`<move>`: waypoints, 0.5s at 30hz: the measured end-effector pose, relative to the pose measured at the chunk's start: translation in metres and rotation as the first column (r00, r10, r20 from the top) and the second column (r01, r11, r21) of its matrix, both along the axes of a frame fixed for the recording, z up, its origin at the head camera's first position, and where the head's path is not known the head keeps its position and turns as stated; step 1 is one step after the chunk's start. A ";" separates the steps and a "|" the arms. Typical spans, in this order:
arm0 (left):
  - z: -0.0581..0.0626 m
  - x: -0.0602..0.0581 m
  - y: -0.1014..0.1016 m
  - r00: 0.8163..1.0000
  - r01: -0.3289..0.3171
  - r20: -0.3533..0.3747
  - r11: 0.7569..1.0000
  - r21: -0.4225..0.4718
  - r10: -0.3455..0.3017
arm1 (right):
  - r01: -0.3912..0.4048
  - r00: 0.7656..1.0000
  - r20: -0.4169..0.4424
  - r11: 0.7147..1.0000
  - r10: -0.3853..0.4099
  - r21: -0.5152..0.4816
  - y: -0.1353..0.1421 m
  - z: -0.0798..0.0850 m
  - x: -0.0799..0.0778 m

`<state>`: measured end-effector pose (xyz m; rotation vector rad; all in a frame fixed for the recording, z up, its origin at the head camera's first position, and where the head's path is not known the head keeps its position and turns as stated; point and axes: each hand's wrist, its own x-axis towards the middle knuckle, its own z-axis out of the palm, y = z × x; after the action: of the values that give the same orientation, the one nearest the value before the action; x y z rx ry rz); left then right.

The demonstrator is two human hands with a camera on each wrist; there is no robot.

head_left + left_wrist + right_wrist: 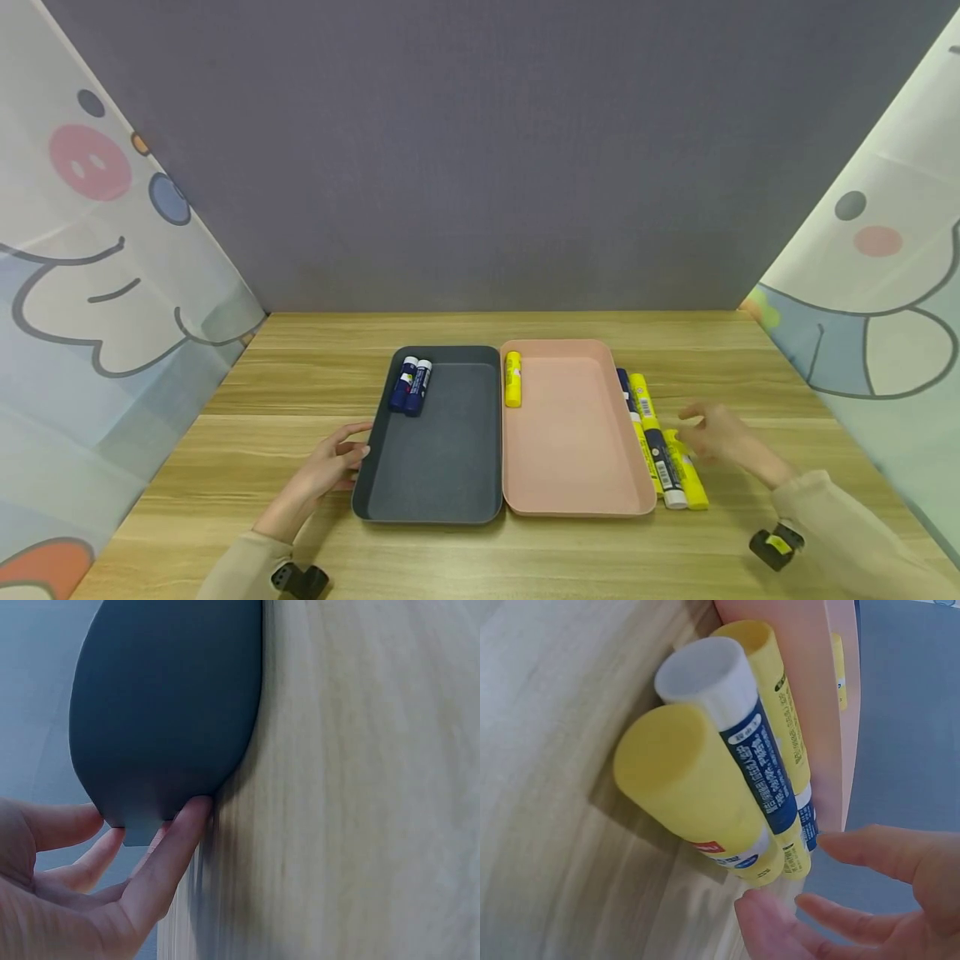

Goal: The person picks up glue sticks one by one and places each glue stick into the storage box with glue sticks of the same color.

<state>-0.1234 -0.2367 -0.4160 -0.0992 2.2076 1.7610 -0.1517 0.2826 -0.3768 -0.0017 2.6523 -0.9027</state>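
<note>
My left hand (333,460) is at the left side of a dark grey tray (438,515), its fingertips touching the tray's outer wall. In the left wrist view the fingers are extended along that wall. Over the far end of a large yellow glue stick (693,483), my right hand (718,429) is spread with nothing in its grasp. Beside that stick lie a blue glue stick with a white cap (754,742) and other yellow and blue sticks, lined up along the pink tray (577,510). In the right wrist view the thumb and fingers are apart near the sticks' far ends.
Two blue glue sticks (410,387) lie in the grey tray's upper left corner. One yellow glue stick (513,379) lies along the pink tray's left wall. Both trays stand side by side on a wooden table (315,383), with a grey panel (480,167) behind.
</note>
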 end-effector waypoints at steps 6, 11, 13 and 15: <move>-0.001 -0.001 -0.001 1.000 0.005 -0.004 1.000 0.004 -0.005 | 0.013 0.999 0.042 1.000 -0.014 0.024 0.001 -0.002 0.002; -0.002 -0.001 -0.002 1.000 0.026 -0.010 1.000 0.006 -0.026 | 0.014 0.998 0.057 0.999 -0.017 0.050 0.001 -0.005 0.003; -0.002 -0.001 -0.003 0.999 0.033 -0.013 0.999 0.006 -0.033 | 0.016 0.998 0.065 0.998 -0.020 0.053 0.001 -0.007 0.003; -0.002 -0.002 -0.002 1.000 0.027 -0.011 1.000 0.007 -0.027 | 0.015 0.997 0.073 0.999 -0.018 0.044 0.001 -0.008 0.003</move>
<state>-0.1249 -0.2392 -0.4183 -0.0582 2.1998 1.7583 -0.1489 0.2841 -0.3847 0.0623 2.6068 -0.8337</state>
